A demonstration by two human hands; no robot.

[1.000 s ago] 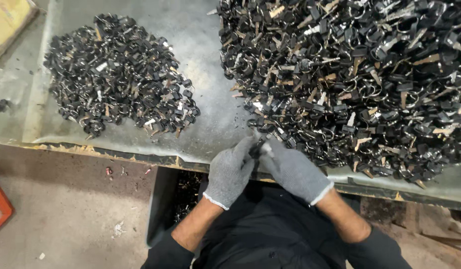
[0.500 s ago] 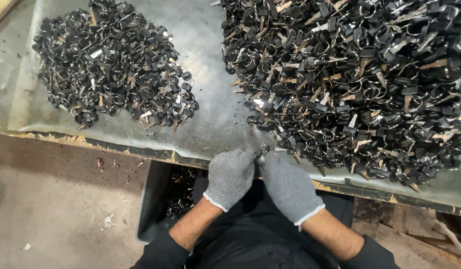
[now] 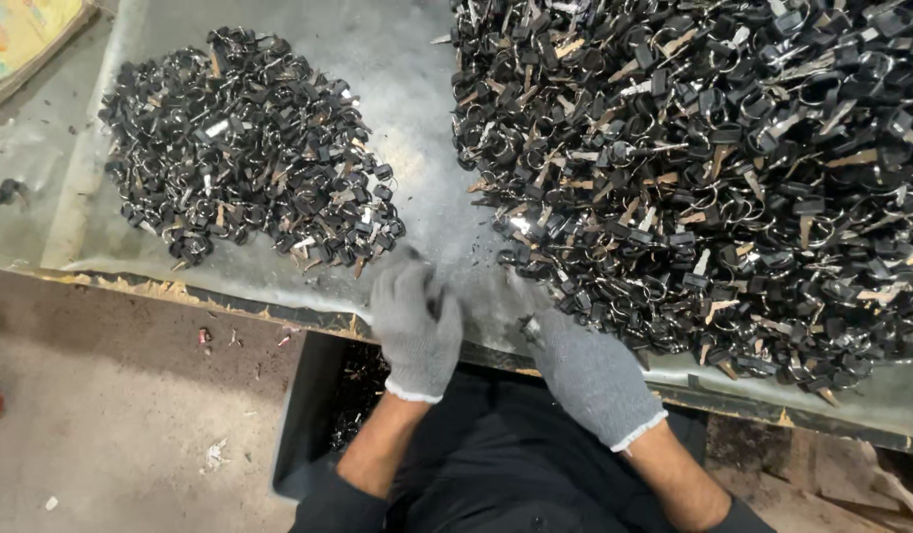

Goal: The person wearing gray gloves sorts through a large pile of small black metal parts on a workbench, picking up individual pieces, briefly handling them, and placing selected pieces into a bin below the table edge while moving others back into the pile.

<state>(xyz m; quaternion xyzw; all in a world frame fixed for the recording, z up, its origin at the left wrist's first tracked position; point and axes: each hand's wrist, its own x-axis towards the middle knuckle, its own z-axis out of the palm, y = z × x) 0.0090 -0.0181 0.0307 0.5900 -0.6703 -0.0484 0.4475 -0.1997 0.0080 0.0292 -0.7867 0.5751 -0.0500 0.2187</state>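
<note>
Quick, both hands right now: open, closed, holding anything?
Left hand: blurred, cannot tell, near the table edge.
Right hand: curled at the large pile of black-headed keys; grip unclear.

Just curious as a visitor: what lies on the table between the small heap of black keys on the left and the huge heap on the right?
In the head view, only bare grey metal sheet, dusty, separates the small heap from the large heap.

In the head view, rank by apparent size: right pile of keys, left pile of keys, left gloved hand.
1. Right pile of keys, running off the frame.
2. Left pile of keys.
3. Left gloved hand, smallest although nearer the camera.
</note>
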